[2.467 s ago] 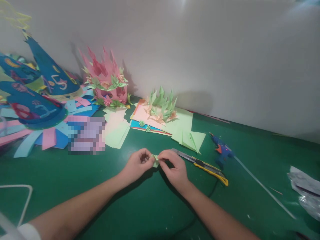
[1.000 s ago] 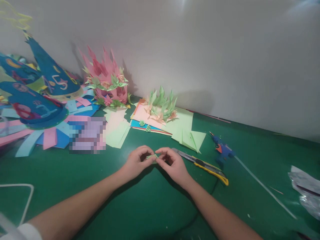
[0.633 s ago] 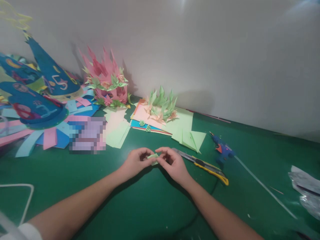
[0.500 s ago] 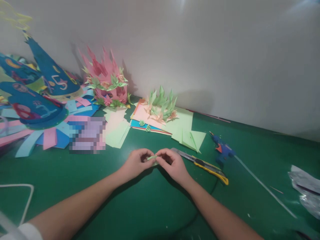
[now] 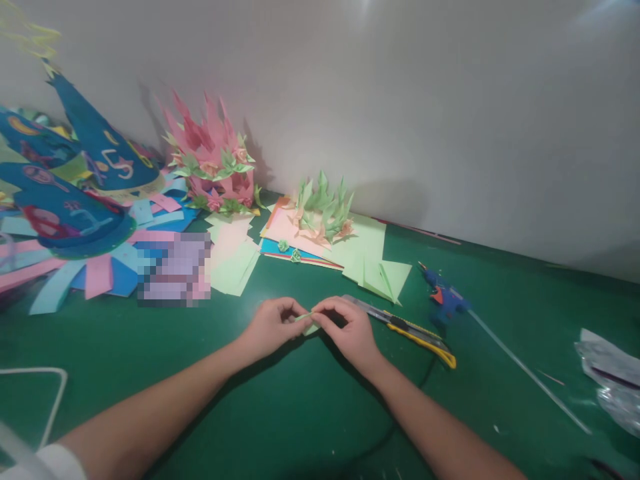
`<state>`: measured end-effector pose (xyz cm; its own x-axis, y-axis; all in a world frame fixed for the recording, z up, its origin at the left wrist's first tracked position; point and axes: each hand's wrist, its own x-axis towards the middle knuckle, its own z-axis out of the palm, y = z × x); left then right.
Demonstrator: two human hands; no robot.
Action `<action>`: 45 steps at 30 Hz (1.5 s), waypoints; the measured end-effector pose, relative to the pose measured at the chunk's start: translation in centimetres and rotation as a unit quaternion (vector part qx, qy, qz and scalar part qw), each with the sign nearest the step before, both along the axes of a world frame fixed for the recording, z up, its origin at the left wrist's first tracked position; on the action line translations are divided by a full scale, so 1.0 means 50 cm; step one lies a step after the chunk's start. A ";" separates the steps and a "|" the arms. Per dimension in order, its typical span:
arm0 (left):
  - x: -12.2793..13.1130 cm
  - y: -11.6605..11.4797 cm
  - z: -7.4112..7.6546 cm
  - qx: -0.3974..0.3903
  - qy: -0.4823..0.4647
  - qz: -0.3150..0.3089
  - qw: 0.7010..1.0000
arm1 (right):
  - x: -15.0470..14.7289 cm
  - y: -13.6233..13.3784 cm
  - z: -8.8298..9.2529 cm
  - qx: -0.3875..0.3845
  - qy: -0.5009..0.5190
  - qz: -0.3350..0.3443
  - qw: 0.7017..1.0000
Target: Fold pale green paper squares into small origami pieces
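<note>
A small piece of light green paper (image 5: pixel 312 329) is pinched between my two hands above the green table (image 5: pixel 280 413). My left hand (image 5: pixel 275 328) grips its left side with thumb and fingers, which partly cover it. The fingertips of my right hand (image 5: pixel 349 330) close on its right side, touching or nearly touching the left ones. Just right of my right hand lies a yellow and black box cutter (image 5: pixel 407 328). Behind my hands are two small green paper roses (image 5: pixel 295 255) and a green paper crown (image 5: pixel 324 210) on stacked coloured sheets.
Blue cone hats (image 5: pixel 100 133) and a pink paper crown (image 5: pixel 213 157) stand at the left and back. Folded green paper (image 5: pixel 383 277) lies behind the cutter. A blue glue gun (image 5: pixel 447 301) with a long glue stick and clear plastic wrapping (image 5: pixel 613 380) are on the right.
The green paper between my fingertips has turned slightly, and a little more of it shows below them. Both hands stay in nearly the same place.
</note>
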<state>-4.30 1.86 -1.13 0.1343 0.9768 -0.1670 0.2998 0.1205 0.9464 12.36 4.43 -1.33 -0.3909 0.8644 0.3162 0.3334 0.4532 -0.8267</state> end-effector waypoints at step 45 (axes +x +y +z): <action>-0.004 0.006 -0.004 0.087 -0.167 -0.026 0.982 | 0.006 0.003 -0.002 -0.010 0.065 0.058 0.996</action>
